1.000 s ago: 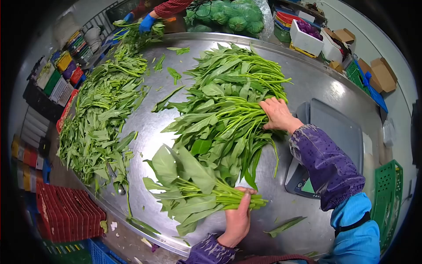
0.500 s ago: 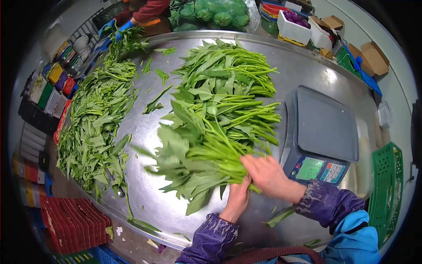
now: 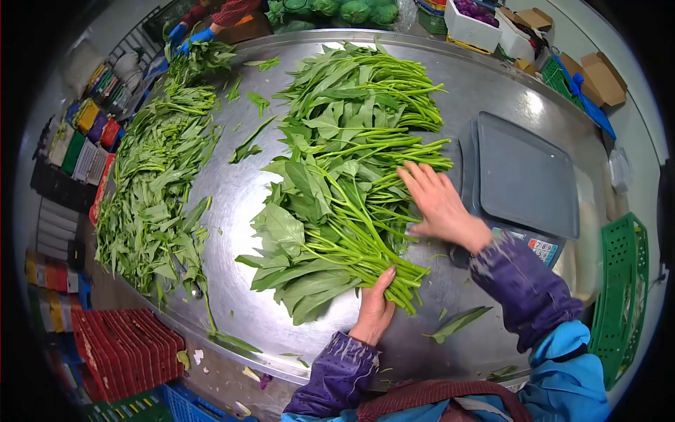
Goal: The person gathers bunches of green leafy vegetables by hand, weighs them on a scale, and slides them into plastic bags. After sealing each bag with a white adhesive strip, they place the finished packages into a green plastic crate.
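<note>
My left hand (image 3: 375, 311) is wrapped round the stem ends of a bunch of water spinach (image 3: 337, 250), thumb on top. The bunch's broad leaves point left over the steel table. Fingers outstretched, my right hand (image 3: 444, 211) lies by the cut stems of another water spinach bunch (image 3: 394, 149), fingertips right at them. Further bunches (image 3: 365, 84) lie behind in a row, stems to the right. A loose leaf (image 3: 458, 324) rests on the table below my right hand.
A digital scale (image 3: 527, 176) stands right of the bunches. Along the table's left side spreads a long heap of loose greens (image 3: 151, 204), where a co-worker's blue-gloved hands (image 3: 193, 40) hold some greens. A green crate (image 3: 620, 295) stands beyond the right edge.
My right hand has left the stems of the held bunch, moved up and away, and spread its fingers. My left hand keeps its hold. The whole view has shifted slightly.
</note>
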A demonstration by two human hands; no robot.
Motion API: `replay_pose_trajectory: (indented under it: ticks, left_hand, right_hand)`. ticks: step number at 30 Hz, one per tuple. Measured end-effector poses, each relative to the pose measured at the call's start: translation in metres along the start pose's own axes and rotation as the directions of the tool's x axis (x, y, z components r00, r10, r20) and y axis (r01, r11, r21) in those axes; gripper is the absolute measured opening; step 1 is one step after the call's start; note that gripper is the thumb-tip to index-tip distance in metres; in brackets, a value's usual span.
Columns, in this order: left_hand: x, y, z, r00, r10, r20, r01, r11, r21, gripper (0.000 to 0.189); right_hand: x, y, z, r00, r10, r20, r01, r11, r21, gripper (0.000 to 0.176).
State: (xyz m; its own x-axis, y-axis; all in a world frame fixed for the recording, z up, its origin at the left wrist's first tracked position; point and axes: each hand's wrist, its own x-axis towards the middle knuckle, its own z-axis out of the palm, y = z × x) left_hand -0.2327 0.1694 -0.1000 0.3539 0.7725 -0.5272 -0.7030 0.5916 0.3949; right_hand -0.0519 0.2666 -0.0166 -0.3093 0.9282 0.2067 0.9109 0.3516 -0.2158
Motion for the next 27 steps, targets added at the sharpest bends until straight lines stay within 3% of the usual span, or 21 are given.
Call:
replay_pose_trajectory:
  ticks: [1,2,4,7,9,10,13,15,17,18,21,23,24,25,27]
  left_hand:
    - [0.001,-0.001,-0.001,1.0,-0.019,-0.007,0.019,1.0,0.011,0.041]
    - [0.001,-0.001,0.001,1.0,-0.021,-0.004,0.021,1.0,0.01,0.041]
    - [0.003,0.001,0.008,0.999,0.039,0.01,-0.039,0.998,0.045,0.042]
    - [0.013,-0.002,0.008,0.999,0.045,0.026,-0.046,0.998,0.035,0.041]
    - [0.02,-0.003,0.011,0.998,0.04,0.055,-0.041,0.999,0.026,0.042]
    - [0.022,-0.003,0.011,0.996,0.037,0.078,-0.039,0.999,0.022,0.043]
    - [0.021,0.005,0.004,0.985,-0.039,0.168,0.043,0.999,-0.018,0.043]
    - [0.01,0.018,0.0,0.972,-0.108,0.207,0.11,0.994,0.001,0.046]
    - [0.001,0.024,-0.004,0.962,-0.099,0.253,0.082,0.993,0.08,0.049]
    - [-0.002,0.02,-0.007,0.978,-0.096,0.186,0.091,0.995,0.034,0.052]
    - [-0.003,0.015,-0.004,0.992,-0.052,0.112,0.066,0.99,-0.128,0.052]
    - [-0.004,0.022,0.002,0.995,-0.035,0.096,0.044,0.994,-0.096,0.05]
    - [-0.003,0.027,0.005,0.974,-0.022,0.226,0.054,0.989,-0.136,0.048]
    - [-0.005,0.031,0.007,0.936,0.0,0.351,0.065,0.983,-0.174,0.047]
    - [-0.014,0.039,0.007,0.941,0.008,0.338,0.056,0.982,-0.18,0.047]
  right_hand:
    - [0.004,0.006,0.004,0.999,-0.029,0.022,0.032,0.991,-0.127,0.084]
    - [0.004,0.007,0.006,0.999,-0.027,0.021,0.03,0.991,-0.13,0.084]
    - [0.002,0.004,0.009,0.977,0.055,0.205,-0.038,0.996,-0.084,0.082]
    - [-0.025,-0.008,0.022,0.949,0.161,0.272,-0.216,0.959,0.185,0.056]
    - [-0.039,-0.015,0.031,0.98,0.127,0.156,-0.18,0.899,0.399,0.038]
    - [-0.04,-0.017,0.031,0.969,0.09,0.231,-0.201,0.83,0.52,0.033]
    - [-0.049,-0.042,0.015,0.967,0.074,0.242,-0.197,0.822,0.535,0.036]
    - [-0.05,-0.055,0.001,0.964,0.048,0.262,-0.178,0.849,0.498,0.04]
    - [-0.051,-0.061,-0.005,0.993,-0.1,0.068,0.084,0.975,0.208,0.042]
    - [-0.051,-0.061,-0.004,0.985,-0.132,0.111,0.112,0.979,0.169,0.047]
    - [-0.045,-0.052,0.0,0.945,-0.261,0.199,0.217,0.951,0.218,0.048]
    - [-0.025,-0.03,-0.003,0.954,-0.251,0.165,0.196,0.937,0.29,0.052]
    - [-0.014,-0.022,-0.005,0.963,-0.236,0.133,0.175,0.917,0.359,0.056]
    - [-0.006,-0.022,-0.012,0.991,-0.122,0.048,0.112,0.978,0.179,0.065]
    - [0.005,-0.011,0.017,0.992,-0.127,-0.008,0.127,0.99,-0.061,0.075]
